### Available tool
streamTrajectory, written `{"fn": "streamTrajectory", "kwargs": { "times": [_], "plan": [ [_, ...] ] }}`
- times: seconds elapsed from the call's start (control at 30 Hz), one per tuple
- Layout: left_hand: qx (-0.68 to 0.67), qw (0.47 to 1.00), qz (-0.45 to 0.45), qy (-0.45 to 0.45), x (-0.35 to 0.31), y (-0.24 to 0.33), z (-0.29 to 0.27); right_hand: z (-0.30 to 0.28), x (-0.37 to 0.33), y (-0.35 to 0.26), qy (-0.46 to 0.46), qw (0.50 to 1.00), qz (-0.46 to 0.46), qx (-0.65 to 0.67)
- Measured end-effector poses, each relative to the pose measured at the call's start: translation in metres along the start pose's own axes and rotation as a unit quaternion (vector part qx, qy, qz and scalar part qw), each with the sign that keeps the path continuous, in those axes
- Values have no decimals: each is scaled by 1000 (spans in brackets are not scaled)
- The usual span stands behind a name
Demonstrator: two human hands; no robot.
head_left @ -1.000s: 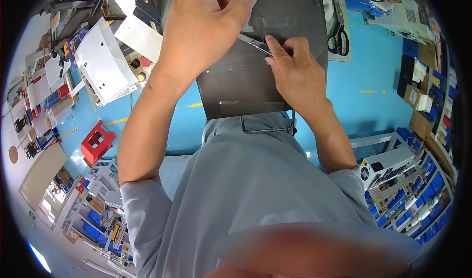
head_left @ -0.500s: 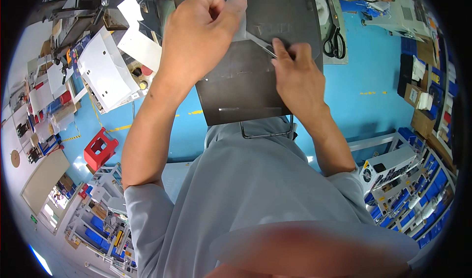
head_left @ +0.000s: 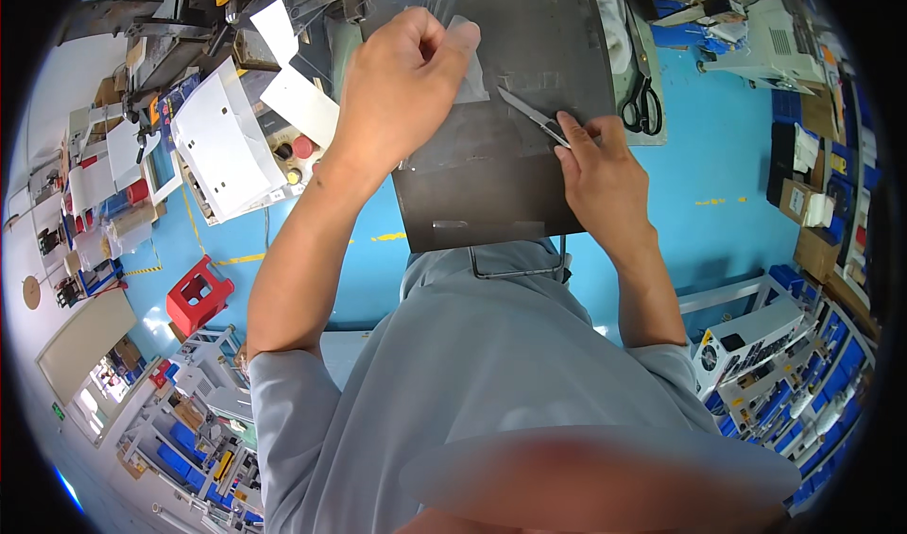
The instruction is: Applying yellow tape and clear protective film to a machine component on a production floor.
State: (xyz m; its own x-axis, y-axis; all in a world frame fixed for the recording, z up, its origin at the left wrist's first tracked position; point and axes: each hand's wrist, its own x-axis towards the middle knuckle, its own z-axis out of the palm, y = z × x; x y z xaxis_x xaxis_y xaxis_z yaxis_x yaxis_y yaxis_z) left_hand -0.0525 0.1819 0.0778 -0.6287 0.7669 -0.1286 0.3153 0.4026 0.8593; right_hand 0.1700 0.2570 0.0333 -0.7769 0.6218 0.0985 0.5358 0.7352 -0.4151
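Note:
A dark grey metal worktop [head_left: 491,194] lies in front of me. My left hand [head_left: 402,85] pinches the edge of a thin clear plastic sheet [head_left: 470,76] and holds it just above the worktop. My right hand [head_left: 597,170] grips a slim utility knife [head_left: 529,114]; its blade points up and left toward the sheet, close to my left fingers. Both forearms are bare below grey short sleeves.
Black-handled scissors [head_left: 642,109] lie on a tray to the right of the worktop. White folded sheet-metal parts [head_left: 222,142] stand at the left, with a red stool [head_left: 198,293] on the blue floor below. Blue bin racks [head_left: 794,364] fill the lower right.
My left hand has shifted slightly and lifted the clear sheet's edge. My right hand with the knife has stayed at the sheet's right side.

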Motion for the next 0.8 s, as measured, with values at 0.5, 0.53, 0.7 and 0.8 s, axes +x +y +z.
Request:
{"fn": "streamTrajectory", "kwargs": {
  "times": [0.5, 0.53, 0.7, 0.8],
  "plan": [
    [-3, 1000, -8, -5, 1, -1, -3, 20, 57, -17, 33, 930, 59, 361],
    [0, 1000, 1, 15, 2, -2, -3, 23, 64, -19, 16, 937, 58, 345],
    [12, 1000, -1, 26, 5, -5, -7, 35, 67, 13, 18, 931, 81, 356],
    [-10, 1000, -14, 16, 3, -5, -11, 31, 69, 5, -8, 882, 85, 463]
  ]
}}
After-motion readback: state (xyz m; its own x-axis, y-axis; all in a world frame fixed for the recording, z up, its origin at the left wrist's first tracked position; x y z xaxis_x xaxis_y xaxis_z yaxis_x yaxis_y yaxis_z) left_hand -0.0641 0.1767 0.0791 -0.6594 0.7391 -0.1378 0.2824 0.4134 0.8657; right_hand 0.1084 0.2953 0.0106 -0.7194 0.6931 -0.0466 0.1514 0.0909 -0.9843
